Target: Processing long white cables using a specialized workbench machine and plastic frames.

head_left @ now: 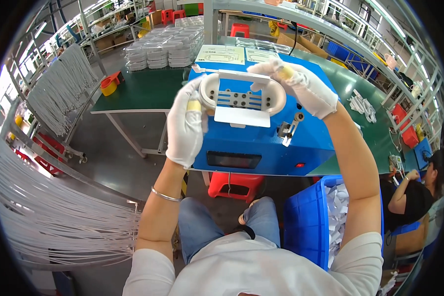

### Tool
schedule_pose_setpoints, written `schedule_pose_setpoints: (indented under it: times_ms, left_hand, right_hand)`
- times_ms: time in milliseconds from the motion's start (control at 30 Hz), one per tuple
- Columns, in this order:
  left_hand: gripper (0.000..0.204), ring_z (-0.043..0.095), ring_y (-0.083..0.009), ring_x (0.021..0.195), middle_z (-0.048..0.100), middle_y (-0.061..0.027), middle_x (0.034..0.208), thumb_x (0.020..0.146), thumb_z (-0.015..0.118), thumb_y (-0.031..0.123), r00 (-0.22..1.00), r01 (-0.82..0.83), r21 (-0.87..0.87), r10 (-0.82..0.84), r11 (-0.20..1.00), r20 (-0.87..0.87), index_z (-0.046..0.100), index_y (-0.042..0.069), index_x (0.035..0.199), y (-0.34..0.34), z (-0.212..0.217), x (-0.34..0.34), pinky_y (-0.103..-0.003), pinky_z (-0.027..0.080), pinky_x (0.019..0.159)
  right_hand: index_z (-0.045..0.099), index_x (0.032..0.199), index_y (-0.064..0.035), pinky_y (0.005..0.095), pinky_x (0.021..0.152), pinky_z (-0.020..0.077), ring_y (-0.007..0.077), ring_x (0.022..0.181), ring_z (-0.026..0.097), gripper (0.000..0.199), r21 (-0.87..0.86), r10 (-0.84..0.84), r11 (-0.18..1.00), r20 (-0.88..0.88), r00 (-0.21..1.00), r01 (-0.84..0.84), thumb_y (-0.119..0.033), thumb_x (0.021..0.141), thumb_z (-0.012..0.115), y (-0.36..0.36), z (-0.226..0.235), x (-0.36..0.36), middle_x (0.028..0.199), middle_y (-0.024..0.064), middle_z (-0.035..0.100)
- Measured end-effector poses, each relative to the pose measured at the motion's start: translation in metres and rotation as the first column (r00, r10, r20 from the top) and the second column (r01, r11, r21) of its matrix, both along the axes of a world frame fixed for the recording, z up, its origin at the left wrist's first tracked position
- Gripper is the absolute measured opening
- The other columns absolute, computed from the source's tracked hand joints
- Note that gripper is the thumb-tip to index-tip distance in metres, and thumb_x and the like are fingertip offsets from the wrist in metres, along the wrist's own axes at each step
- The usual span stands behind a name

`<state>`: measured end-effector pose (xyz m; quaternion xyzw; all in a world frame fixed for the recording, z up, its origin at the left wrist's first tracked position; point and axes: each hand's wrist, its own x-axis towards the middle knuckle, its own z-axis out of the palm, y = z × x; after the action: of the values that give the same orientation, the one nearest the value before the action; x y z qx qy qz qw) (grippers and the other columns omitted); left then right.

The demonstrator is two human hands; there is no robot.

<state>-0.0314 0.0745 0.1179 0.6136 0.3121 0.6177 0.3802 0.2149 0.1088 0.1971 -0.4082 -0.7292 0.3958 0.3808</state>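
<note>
Both my hands wear white gloves and reach over a blue box-shaped machine point(261, 143) on the green bench. On its top sits a white oval fixture point(242, 96) with a flat white plate in front. My left hand point(185, 123) rests against the fixture's left end, with a white cable looped around the oval. My right hand point(301, 86) touches the fixture's upper right end, fingers curled on the cable there. A small metal clamp point(288, 129) stands to the right of the plate.
Racks of hanging white cables point(59, 89) fill the left side. A blue bin point(313, 222) of white parts stands at my right knee, and a red stool point(234, 185) sits under the bench. Stacked clear trays point(163, 49) lie beyond the machine. Another person point(414, 192) sits at the right.
</note>
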Motion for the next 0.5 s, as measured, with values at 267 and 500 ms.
schedule_pose_setpoints:
  times_ms: [267, 500]
  left_hand:
    - [0.035, 0.055, -0.0086, 0.058, 0.060, -0.0048, 0.075, 0.100, 0.041, 0.030, 0.947, -0.153, -0.090, 0.172, 0.984, 0.271, 0.057, 0.001, 0.110, -0.026, -0.033, 0.022, -0.020, 0.044, 0.047]
    - [0.064, 0.060, -0.0209, 0.084, 0.060, -0.0138, 0.108, 0.092, 0.048, 0.051, 0.812, 0.493, -0.017, -0.454, 0.870, 0.366, 0.042, 0.001, 0.132, -0.027, -0.027, 0.060, -0.030, 0.051, 0.068]
  right_hand:
    - [0.062, 0.117, -0.0071, 0.0310, 0.087, 0.0490, 0.0156, 0.090, 0.060, 0.038, 0.126, 0.122, 0.981, 0.205, 0.971, -0.150, -0.028, 0.085, 0.068, -0.006, 0.011, -0.015, 0.103, 0.0063, 0.063]
    - [0.063, 0.095, -0.0026, 0.0359, 0.060, 0.0482, 0.0249, 0.065, 0.060, 0.016, 0.513, -0.158, 0.843, 0.525, 0.837, -0.163, -0.009, 0.086, 0.051, -0.012, 0.016, -0.007, 0.075, 0.0165, 0.062]
